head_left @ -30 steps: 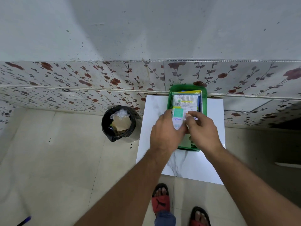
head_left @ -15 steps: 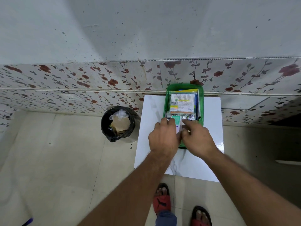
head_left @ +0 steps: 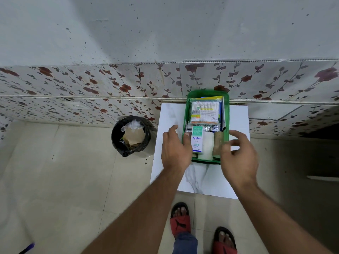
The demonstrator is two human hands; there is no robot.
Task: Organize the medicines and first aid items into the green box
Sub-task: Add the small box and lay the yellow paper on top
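- green plastic box (head_left: pixel 226 114) packed with medicines, set on white marble-look tabletop (head_left: pixel 201 178)
- left hand (head_left: pixel 175 150) spread wide, empty, at box's left rim
- right hand (head_left: pixel 238 158) loosely spread, empty, at right rim

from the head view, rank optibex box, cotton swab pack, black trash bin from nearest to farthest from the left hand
1. Optibex box: in the green box, right against the left hand's fingers.
2. Cotton swab pack: deeper in the box, toward the wall.
3. Black trash bin: on the floor, off to the left of the table.
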